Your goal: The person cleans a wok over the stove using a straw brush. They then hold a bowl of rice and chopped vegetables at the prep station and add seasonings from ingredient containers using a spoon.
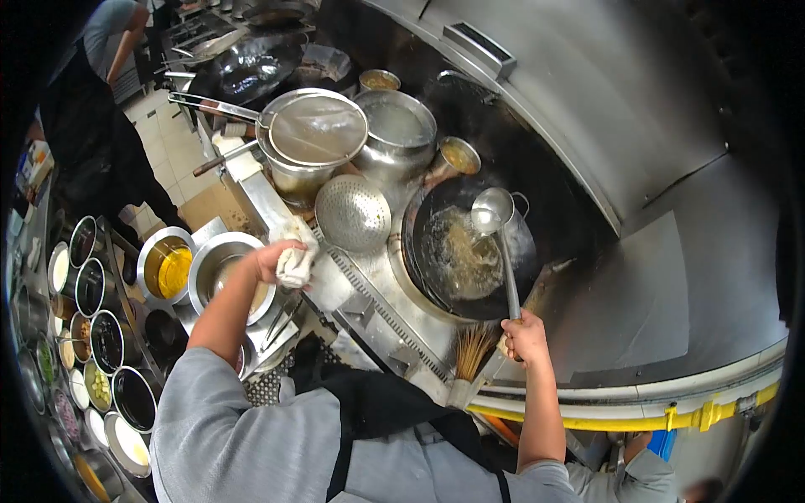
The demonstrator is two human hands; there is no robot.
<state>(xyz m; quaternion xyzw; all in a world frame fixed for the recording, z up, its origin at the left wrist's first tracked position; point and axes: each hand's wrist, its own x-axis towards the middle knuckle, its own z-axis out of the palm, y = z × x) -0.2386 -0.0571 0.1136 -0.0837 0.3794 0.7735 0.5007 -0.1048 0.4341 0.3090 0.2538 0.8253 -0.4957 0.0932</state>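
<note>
The black wok (527, 256), right of the frame's centre, already contains liquid (461, 260); the work seems under way and not finished. The wok is dark and glossy, the liquid pale brown and foamy. The steel ladle (505, 249) has its round bowl above the wok. The right hand (527, 338), lower right, is curled firmly around its handle; the left hand (270, 261), left of centre, grips a crumpled whitish cloth (297, 256).

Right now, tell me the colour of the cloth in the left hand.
The cloth is off-white; it shows best in the head view.
</note>
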